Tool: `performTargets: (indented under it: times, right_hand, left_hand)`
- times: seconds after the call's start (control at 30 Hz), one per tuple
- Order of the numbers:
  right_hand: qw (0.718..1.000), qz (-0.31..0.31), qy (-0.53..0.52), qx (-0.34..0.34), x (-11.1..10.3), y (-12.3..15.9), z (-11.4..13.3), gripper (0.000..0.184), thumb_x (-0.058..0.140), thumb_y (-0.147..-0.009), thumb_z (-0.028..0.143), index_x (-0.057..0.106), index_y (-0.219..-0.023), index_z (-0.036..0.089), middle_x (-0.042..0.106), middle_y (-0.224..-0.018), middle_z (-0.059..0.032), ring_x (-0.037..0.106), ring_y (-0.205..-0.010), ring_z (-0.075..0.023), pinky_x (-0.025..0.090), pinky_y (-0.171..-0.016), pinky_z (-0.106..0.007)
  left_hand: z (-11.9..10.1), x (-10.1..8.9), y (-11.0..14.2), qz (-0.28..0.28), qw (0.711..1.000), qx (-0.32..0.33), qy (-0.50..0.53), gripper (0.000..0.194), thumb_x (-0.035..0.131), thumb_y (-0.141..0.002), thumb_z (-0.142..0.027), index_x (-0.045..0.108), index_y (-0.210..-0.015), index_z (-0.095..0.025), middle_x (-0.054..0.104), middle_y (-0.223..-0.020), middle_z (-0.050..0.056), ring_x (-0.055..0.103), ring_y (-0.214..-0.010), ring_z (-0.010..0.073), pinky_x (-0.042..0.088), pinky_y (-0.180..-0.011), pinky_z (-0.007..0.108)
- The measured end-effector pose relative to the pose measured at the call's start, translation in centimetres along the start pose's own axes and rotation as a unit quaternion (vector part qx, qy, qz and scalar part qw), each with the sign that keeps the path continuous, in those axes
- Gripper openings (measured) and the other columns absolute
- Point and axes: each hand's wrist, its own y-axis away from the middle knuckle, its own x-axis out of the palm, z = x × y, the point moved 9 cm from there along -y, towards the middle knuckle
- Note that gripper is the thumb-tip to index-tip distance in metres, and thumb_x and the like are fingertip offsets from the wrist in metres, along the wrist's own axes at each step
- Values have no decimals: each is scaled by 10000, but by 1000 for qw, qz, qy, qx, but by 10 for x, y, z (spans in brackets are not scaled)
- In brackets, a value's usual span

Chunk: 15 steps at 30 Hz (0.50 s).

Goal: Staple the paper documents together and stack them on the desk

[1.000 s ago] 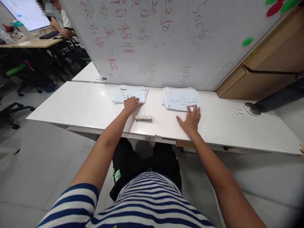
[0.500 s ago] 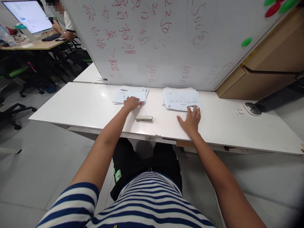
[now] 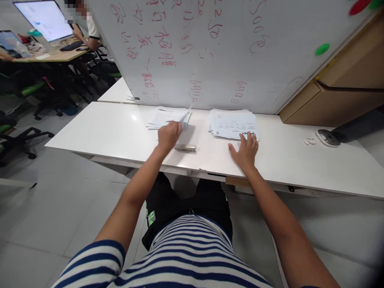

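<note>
My left hand (image 3: 169, 135) is closed on the near corner of a printed paper sheet (image 3: 181, 116), which it lifts and bends up from the left paper stack (image 3: 160, 116). Just to the right of and below that hand, a light-coloured stapler (image 3: 185, 148) lies on the white table (image 3: 216, 158). My right hand (image 3: 245, 152) rests with fingers spread, its fingertips on the near edge of the right paper stack (image 3: 232, 122). That stack is thicker, and its sheets are slightly uneven.
A whiteboard (image 3: 192, 52) with red writing stands along the table's back edge. Cardboard boxes (image 3: 312, 104) are at the back right, near a dark, grey-edged device (image 3: 328, 137) and a small white item (image 3: 309, 141). A person (image 3: 91, 34) sits by a monitor (image 3: 45, 20) at the far left.
My left hand has gone from lying spread on the left stack to gripping its top sheet and raising it. My right hand stays at the right stack. The view has shifted slightly.
</note>
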Motion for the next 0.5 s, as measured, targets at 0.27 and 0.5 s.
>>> performTargets:
  times: [0.27,0.5]
  right_hand:
    - [775,184,-524,301,3,129,19,672,370,-856,773,633,-1049,185,717,-848,-98,659,-664,-235,566,-593,-401]
    - [676,157,-609,383,-8,199,21,447,747,-769,510,643,-1120,254,740,-1021,-35,680,-783,-196,584,-626,-335]
  left_hand:
    - [-150,9,168,74,919,358,148,393,293,-1029,-387,663,-1036,-254,721,-1163,75,670,-851,188,451,-654,362]
    - [-184,56,207,109,887,432,123,384,300,-1031,-329,635,-859,-255,706,-823,60,615,-713,184,380,-592,370]
